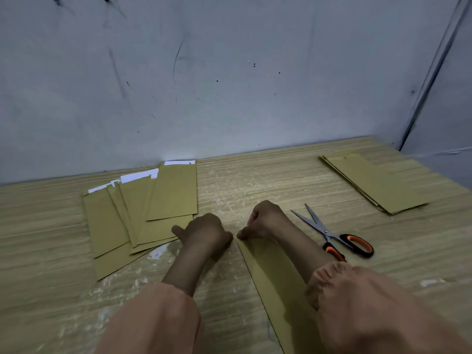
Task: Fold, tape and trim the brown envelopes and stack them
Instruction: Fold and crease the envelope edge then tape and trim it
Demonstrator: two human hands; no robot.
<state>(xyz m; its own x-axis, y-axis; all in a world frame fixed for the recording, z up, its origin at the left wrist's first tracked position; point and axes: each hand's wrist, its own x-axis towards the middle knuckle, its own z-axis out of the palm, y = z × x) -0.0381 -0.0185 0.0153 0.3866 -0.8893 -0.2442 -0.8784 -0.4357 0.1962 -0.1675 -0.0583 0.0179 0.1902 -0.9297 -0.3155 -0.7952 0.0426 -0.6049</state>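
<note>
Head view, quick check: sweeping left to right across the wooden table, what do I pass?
Fanned pile of brown paper envelopes with white sheets showing → left hand → right hand, pinching the far end of the brown envelope being folded → orange-and-black-handled steel scissors → neat stack of brown envelopes.

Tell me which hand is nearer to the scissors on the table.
Right. The right hand pinches the envelope corner, with the scissors just beyond its forearm. The left hand lies farther away, past the right hand, beside the fanned envelopes.
</note>
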